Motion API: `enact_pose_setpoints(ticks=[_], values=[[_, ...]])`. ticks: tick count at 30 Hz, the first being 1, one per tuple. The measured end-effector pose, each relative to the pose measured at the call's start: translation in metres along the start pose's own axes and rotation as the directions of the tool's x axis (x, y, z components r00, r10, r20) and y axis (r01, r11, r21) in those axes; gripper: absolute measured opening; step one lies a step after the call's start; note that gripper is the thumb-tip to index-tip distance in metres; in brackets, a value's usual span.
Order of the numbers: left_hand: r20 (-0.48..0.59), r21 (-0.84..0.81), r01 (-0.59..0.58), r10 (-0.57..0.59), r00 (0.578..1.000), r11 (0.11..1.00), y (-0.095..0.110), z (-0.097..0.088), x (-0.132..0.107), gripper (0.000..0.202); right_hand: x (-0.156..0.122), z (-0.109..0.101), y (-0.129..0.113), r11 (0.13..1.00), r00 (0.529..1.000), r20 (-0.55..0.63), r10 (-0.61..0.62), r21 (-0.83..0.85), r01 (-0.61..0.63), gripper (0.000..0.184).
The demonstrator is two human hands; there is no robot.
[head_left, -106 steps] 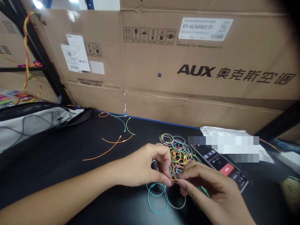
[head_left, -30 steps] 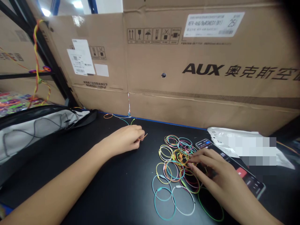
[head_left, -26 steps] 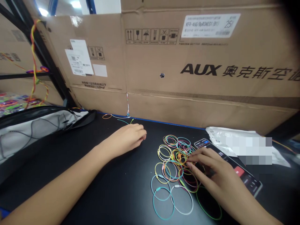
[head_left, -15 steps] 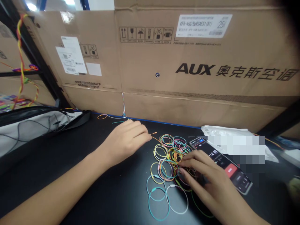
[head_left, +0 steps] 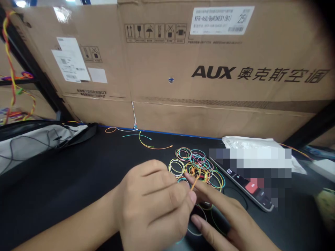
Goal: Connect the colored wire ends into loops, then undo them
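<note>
My left hand is closed, with thumb and finger pinching a thin orange wire loop in front of the pile. Part of that loop shows beyond the thumb; the rest is hidden. My right hand is beside it, thumb and index finger apart, the index fingertip at the near side of the pile of coloured wire loops. Two pale yellow and white loops lie left of the pile. Under the hands, a white loop is partly covered.
Open wire strands, one teal and one orange, lie farther back. A phone is right of the pile, near a white plastic package. A large cardboard box walls off the back; a grey bag lies left.
My left hand has moved from the strands at the back toward me and right, and now pinches an orange loop. My right hand has drawn slightly nearer, its thumb and index spread wider.
</note>
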State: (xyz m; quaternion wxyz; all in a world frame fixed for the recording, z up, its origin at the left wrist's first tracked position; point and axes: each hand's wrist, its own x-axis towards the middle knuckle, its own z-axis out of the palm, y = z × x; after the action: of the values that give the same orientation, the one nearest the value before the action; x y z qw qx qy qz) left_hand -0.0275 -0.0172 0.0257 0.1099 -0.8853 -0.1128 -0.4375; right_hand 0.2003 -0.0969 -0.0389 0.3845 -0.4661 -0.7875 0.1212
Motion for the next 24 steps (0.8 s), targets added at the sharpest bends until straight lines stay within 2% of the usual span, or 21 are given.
enact_pose_setpoints(ticks=[1,2,3,5,7,8,11,13,15,19,24], values=[[-0.039,-0.02,0.05,-0.051,0.998,0.999,0.004,0.001,-0.001,0.016,-0.001,0.001,-0.001,0.998,0.999,0.032,0.028,0.047,-0.03,0.082],[-0.085,-0.077,-0.058,0.051,0.995,0.995,0.007,0.002,-0.002,0.018,-0.001,0.001,-0.002,0.992,0.997,0.054,0.055,0.112,-0.061,0.081],[-0.076,-0.115,-0.074,0.066,0.995,0.991,0.009,0.003,-0.004,0.019,0.0,0.001,-0.005,0.974,0.994,0.071,0.087,0.204,-0.1,0.078],[-0.061,-0.142,-0.092,0.084,0.995,0.986,0.013,0.004,-0.008,0.019,0.006,0.001,-0.009,0.868,0.979,0.095,0.181,0.453,-0.204,0.065],[-0.036,-0.101,0.008,-0.012,0.999,0.995,0.017,0.003,-0.011,0.02,0.015,-0.001,-0.014,0.645,0.948,0.139,0.285,0.704,-0.297,0.047],[-0.01,-0.093,0.022,-0.023,1.0,0.995,0.019,0.001,-0.012,0.021,0.02,-0.002,-0.015,0.521,0.939,0.187,0.288,0.792,-0.318,0.041],[0.112,-0.098,0.023,-0.012,0.994,0.995,0.021,-0.003,-0.013,0.026,0.03,-0.005,-0.016,0.19,0.886,0.315,0.341,0.9,-0.393,0.027],[0.164,-0.11,0.008,0.01,0.986,0.994,0.02,-0.004,-0.011,0.028,0.033,-0.006,-0.014,0.065,0.852,0.366,0.375,0.906,-0.418,0.027],[0.173,-0.125,-0.013,0.035,0.984,0.992,0.019,0.0,-0.011,0.028,0.032,-0.005,-0.012,0.025,0.835,0.383,0.395,0.904,-0.426,0.026],[0.146,-0.156,-0.029,0.052,0.988,0.987,0.019,0.01,-0.016,0.024,0.033,-0.003,-0.009,0.025,0.813,0.361,0.456,0.908,-0.418,0.023],[0.086,-0.163,0.063,-0.049,0.995,0.985,0.019,0.016,-0.022,0.024,0.038,-0.004,0.001,0.071,0.746,0.248,0.619,0.928,-0.367,0.022]])
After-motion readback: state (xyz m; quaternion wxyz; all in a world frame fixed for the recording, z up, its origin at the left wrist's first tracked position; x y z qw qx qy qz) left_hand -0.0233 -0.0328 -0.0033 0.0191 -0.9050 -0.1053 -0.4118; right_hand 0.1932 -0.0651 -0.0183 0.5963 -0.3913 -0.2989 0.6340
